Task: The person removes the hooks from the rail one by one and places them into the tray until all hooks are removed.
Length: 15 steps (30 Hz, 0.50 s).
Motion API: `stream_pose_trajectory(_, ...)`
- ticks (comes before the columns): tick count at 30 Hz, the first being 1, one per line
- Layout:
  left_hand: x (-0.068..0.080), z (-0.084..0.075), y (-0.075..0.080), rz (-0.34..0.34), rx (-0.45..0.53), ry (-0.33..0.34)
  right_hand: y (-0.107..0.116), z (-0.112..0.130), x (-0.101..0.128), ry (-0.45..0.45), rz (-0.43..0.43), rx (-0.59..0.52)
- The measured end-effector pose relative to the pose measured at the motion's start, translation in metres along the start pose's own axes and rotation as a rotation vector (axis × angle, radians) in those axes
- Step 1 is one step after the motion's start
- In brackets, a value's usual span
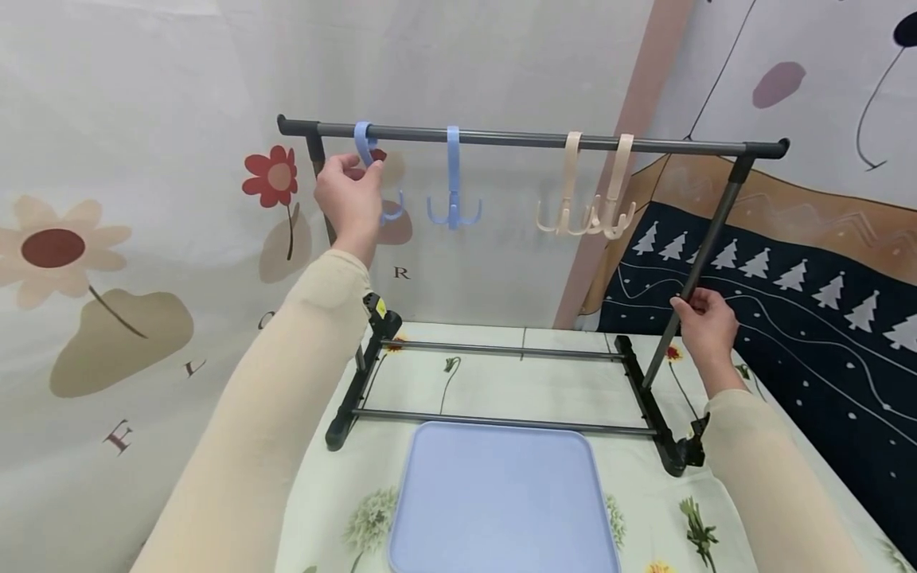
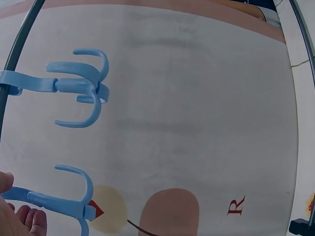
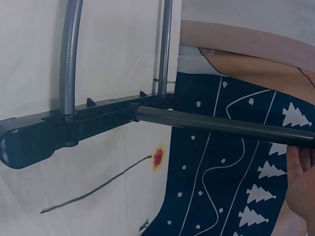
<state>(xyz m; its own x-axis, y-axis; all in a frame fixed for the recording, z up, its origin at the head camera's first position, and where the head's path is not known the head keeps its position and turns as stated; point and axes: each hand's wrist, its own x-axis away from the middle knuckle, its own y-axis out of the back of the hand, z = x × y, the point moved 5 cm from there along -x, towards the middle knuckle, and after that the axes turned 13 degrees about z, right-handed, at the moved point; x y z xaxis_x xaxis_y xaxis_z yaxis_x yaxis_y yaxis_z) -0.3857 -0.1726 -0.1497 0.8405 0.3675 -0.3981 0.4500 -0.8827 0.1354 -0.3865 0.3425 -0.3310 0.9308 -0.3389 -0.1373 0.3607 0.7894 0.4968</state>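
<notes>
The head view looks forward and down over the dark metal hanging rack (image 1: 530,142); both wrist views sit close — left on the blue plastic hooks (image 2: 78,88), right on the rack's upright.

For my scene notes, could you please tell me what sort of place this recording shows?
Probably a makeshift indoor recording corner rather than a lived-in room: patterned cloths hang as backdrops, a floral tablecloth covers the table, and on it stand only a small garment rack with plastic hooks and a blue tray.
</notes>
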Motion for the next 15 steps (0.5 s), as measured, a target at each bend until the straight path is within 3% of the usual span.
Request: stream_pose_trajectory(15, -0.0055, 0.0088, -0.0068, -0.02, -0.071, -0.029, -0.0002, -0.0004, -0.0016, 0.008, -0.005, -0.004)
